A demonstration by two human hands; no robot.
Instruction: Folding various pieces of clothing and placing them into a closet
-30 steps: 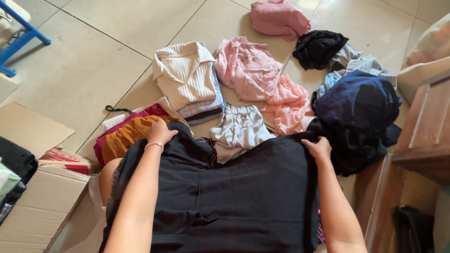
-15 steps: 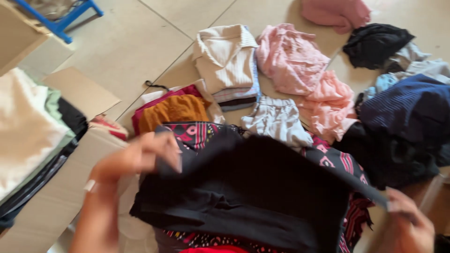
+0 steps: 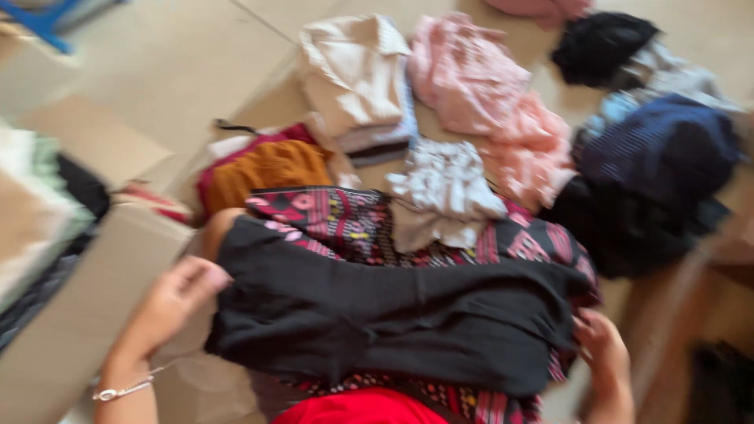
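The black garment (image 3: 393, 318) lies in the lower middle of the frame, folded over into a broad, thick band that runs from lower left to the right edge of the lap. Its cloth is plain, dark and matte, with soft creases along the length and a rumpled seam near the lower left. The upper edge slants slightly, higher on the left than in the middle. It rests on a dark patterned cloth with pink and red motifs (image 3: 345, 220), which shows above it and below it. The picture is blurred, so finer details of the garment cannot be told.
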